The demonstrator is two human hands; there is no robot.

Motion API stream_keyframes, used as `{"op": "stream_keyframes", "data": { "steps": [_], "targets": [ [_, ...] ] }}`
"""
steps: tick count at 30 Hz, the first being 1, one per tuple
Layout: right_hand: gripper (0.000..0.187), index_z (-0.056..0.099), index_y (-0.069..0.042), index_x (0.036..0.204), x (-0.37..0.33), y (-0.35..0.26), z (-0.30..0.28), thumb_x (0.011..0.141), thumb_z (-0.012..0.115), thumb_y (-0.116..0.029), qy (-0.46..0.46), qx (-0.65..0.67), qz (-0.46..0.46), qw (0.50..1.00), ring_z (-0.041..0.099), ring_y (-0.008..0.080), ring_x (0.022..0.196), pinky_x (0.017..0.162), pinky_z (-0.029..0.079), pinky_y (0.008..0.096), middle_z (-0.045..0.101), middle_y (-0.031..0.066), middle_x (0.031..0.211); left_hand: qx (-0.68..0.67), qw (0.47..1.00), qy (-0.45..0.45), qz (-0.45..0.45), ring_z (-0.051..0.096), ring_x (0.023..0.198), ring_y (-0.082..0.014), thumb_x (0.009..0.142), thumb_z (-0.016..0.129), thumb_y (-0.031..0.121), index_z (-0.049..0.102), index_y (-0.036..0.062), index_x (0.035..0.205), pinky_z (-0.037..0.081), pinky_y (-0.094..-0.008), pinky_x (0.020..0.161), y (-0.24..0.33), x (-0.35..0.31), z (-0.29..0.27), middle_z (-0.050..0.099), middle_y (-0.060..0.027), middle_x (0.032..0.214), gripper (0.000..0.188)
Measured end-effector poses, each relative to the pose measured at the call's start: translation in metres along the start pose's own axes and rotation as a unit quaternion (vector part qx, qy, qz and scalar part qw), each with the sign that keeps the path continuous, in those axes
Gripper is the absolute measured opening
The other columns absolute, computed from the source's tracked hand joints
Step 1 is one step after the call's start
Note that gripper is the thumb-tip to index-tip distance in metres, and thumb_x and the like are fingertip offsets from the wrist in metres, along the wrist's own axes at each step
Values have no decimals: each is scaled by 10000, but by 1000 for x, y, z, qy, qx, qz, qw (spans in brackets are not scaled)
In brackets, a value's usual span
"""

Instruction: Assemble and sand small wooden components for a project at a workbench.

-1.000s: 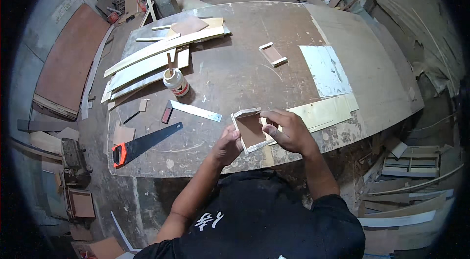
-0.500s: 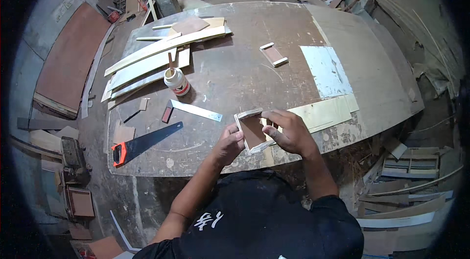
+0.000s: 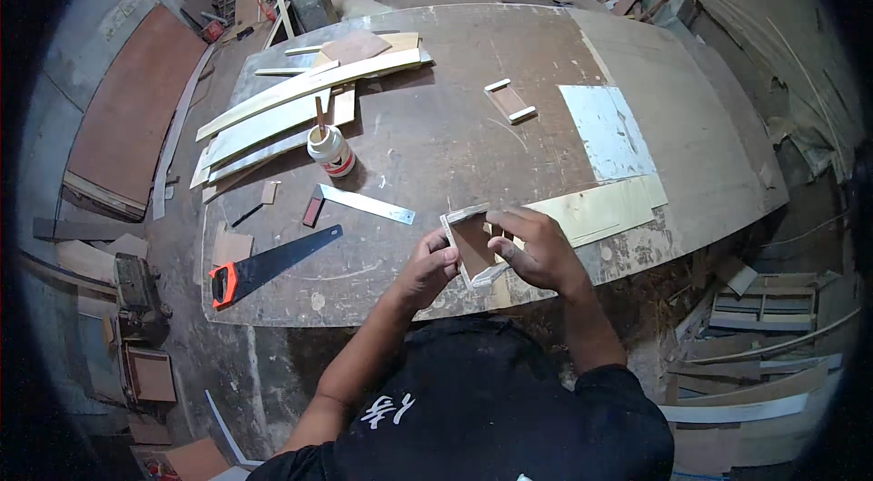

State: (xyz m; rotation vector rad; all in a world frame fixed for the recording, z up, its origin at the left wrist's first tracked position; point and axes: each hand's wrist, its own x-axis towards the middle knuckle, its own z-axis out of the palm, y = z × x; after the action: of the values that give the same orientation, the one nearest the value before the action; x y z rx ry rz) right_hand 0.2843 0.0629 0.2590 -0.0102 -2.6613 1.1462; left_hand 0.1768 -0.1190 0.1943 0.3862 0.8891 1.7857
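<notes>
Between my hands, over the near edge of the table, is a small wooden box (image 3: pixel 474 247) with pale narrow sides and a brown base. My left hand (image 3: pixel 428 268) grips its left side, thumb over the rim. My right hand (image 3: pixel 536 249) curls round the right side, its fingers and thumb at the edge; part of that side is hidden behind them. Farther off lies a similar small wooden frame (image 3: pixel 510 102) with a brown panel. Left of my hands are a try square (image 3: pixel 368 205), a hand saw (image 3: pixel 282 265) with an orange and black handle, and a white glue jar (image 3: pixel 331 154) with a stick in it.
The worktable (image 3: pixel 436 154) bears a stack of pale boards (image 3: pixel 273 122) at far left. A long pale board (image 3: pixel 591 213) lies right of my hands, below a white-painted panel (image 3: pixel 607 133). A small wood offcut (image 3: pixel 270 193) rests near the square. Wood scraps fill the floor at right.
The small box and both hands have shifted very slightly to the right in the picture. Both hands keep their hold; nothing else visibly differs.
</notes>
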Motion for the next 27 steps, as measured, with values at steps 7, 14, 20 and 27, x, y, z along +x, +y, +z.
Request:
{"op": "stream_keyframes", "data": {
  "steps": [7, 14, 20, 27],
  "targets": [
    [509, 587, 27, 1011, -2, -2, 2, 905, 495, -462, 15, 4, -14, 1000, 590, 370, 793, 694, 463, 396, 608, 190, 873, 32, 999, 5, -14, 559, 1017, -162, 756, 706, 310, 477, -13, 1216, 446, -300, 876, 2, -2, 3, 575, -87, 1130, 607],
    [553, 572, 44, 945, -4, -3, 3, 907, 468, -498, 26, 15, -40, 999, 584, 358, 766, 678, 462, 394, 587, 183, 820, 43, 999, 17, -20, 461, 748, -69, 755, 708, 329, 518, 26, 1138, 377, -216, 674, -1, -3, 6, 543, 9, 915, 524],
    [572, 568, 35, 929, -8, -4, 3, 904, 454, -525, 36, 18, -52, 998, 575, 347, 743, 663, 457, 385, 573, 177, 794, 51, 998, 14, -29, 466, 767, -66, 745, 717, 350, 514, 21, 1159, 374, -208, 674, 6, -4, 19, 555, 4, 940, 567],
    [571, 560, 33, 936, -9, -8, 1, 899, 460, -528, 40, 17, -64, 997, 560, 344, 719, 644, 445, 390, 555, 177, 771, 64, 997, 18, -31, 459, 764, -66, 743, 717, 364, 512, 6, 1167, 367, -209, 674, -1, -2, 12, 555, 1, 946, 592]
  ]
}}
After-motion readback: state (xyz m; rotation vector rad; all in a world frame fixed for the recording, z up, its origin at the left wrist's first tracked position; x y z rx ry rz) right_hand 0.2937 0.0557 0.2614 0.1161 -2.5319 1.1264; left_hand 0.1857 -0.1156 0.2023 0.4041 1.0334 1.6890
